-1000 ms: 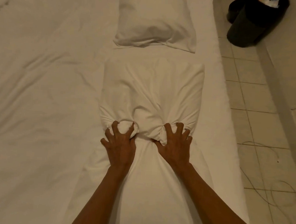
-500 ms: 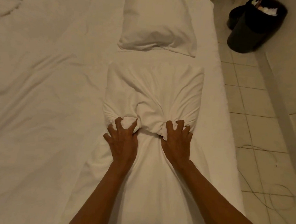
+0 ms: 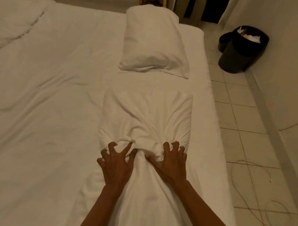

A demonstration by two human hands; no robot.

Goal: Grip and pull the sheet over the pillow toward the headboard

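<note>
The fingers (image 3: 171, 147) of the right hand (image 3: 171, 164) curl into the near end of a white pillow (image 3: 147, 116), bunching its pillowcase. The left hand (image 3: 117, 165) claws the same bunched end, fingers spread and bent. The pillow lies on the bed (image 3: 45, 91) near its right edge, a second pillow (image 3: 154, 44) beyond it. A black bin (image 3: 240, 50) stands on the tiled floor (image 3: 243, 140).

No writing, label or number can be read anywhere; the dim light may hide small print.
</note>
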